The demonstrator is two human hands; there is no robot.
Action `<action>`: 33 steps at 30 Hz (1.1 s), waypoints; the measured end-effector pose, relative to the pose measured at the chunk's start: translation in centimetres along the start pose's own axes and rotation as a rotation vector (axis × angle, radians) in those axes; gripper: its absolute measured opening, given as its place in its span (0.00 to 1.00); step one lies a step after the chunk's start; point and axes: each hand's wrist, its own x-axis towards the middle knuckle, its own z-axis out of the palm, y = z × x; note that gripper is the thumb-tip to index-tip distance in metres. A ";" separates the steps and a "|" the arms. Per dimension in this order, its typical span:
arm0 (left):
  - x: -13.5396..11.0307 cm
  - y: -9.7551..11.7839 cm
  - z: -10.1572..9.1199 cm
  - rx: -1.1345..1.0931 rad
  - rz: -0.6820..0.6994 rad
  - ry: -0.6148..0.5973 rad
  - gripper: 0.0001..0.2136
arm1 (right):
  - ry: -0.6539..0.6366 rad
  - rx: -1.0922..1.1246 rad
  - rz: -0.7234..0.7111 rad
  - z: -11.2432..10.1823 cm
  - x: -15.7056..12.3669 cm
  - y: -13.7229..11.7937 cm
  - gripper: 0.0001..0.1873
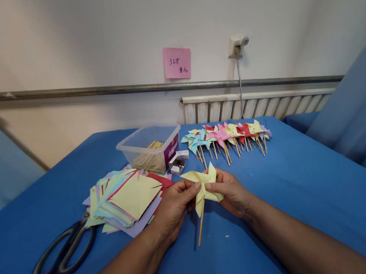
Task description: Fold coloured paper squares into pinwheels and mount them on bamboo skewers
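A pale yellow paper pinwheel [209,192] on a thin wooden stick [202,226] is held up between both hands over the blue table. My left hand [181,202] grips its left side, the thumb pressing near the centre. On the opposite side my right hand [232,192] pinches the paper, its thumb also close to the middle. The stick slants down and left below the pinwheel, its lower end free. Fingers behind the paper are partly hidden.
Left of my hands lies a stack of coloured paper squares [136,195], with dark-handled scissors [65,250] beside it. Behind are a plastic tub [171,150] of sticks and a small box [178,165] of metal bits. Several finished pinwheels [219,136] lie at the back right.
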 end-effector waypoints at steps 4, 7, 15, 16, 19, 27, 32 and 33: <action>-0.1 0.1 0.0 0.015 0.005 0.022 0.14 | 0.002 -0.002 -0.001 0.0 0.0 -0.1 0.19; -0.2 0.2 0.0 -0.020 0.007 -0.007 0.14 | 0.004 0.000 0.001 -0.1 0.0 -0.1 0.20; -0.2 0.2 0.1 0.006 0.010 -0.022 0.14 | 0.002 0.012 -0.003 -0.6 0.3 0.2 0.21; -0.1 0.2 0.1 0.024 0.010 -0.007 0.14 | 0.005 0.011 -0.004 -0.6 0.3 0.2 0.21; -0.1 0.2 0.2 0.022 0.010 -0.007 0.15 | 0.027 0.018 -0.008 -0.5 0.4 0.1 0.22; -0.2 0.1 0.2 0.143 -0.020 -0.060 0.15 | 0.092 -0.026 -0.074 -0.9 0.8 0.0 0.20; -0.3 0.3 0.5 0.163 0.028 -0.044 0.16 | 0.066 -0.047 -0.064 -1.0 0.6 0.1 0.20; -0.3 0.3 0.5 0.166 0.036 -0.044 0.16 | 0.065 -0.049 -0.062 -0.9 0.6 0.1 0.20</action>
